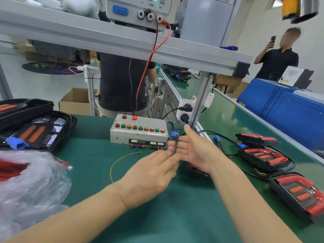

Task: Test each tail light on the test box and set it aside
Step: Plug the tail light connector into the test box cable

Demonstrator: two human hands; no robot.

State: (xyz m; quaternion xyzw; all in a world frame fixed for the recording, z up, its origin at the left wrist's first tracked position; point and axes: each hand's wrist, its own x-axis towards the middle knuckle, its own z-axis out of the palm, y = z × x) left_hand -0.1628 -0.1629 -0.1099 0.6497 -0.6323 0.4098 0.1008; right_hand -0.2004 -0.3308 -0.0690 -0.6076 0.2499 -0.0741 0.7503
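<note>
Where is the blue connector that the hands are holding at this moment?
In the head view, the blue connector sits centre-right, above the left hand, beside the test box.

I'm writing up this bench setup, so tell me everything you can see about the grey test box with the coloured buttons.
The test box is a light grey, boxy case, metal or plastic by its look, sitting flat on the green mat at the far middle of the bench. Its top carries a row of nine round red, green and orange buttons, with two red ones above; one of those glows. The front face has a dark strip with white labels and small red clips. A red lead drops to its back edge. Neither hand touches it.
</note>
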